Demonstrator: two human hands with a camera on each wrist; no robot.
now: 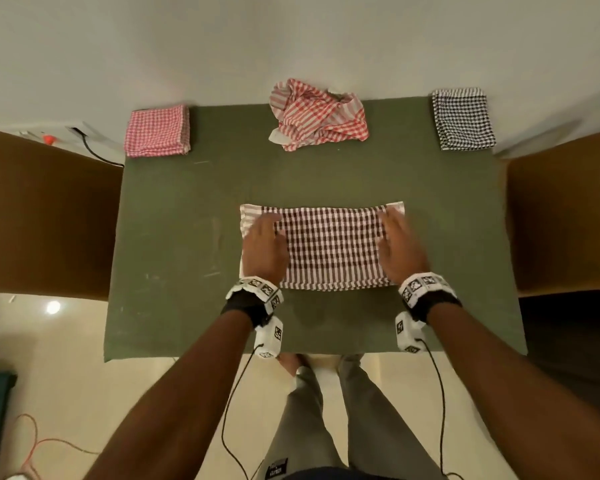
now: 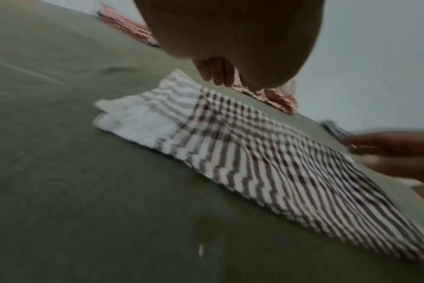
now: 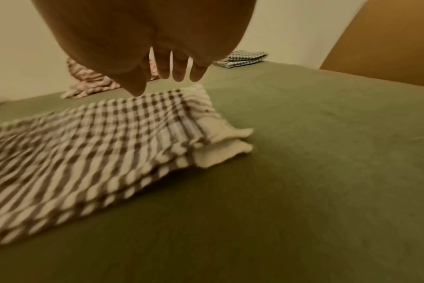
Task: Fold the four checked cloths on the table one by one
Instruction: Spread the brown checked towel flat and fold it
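Observation:
A brown-and-white checked cloth lies folded into a wide rectangle near the table's front. My left hand hovers flat over its left end, fingers straight. My right hand is spread over its right end, holding nothing. At the back edge a pink checked cloth sits folded on the left, a red-and-white checked cloth lies crumpled in the middle, and a black-and-white checked cloth sits folded on the right.
The table is covered in green fabric. Brown chairs stand close on both sides. A white wall runs behind the back edge. Cables hang from my wrists past the table's front edge.

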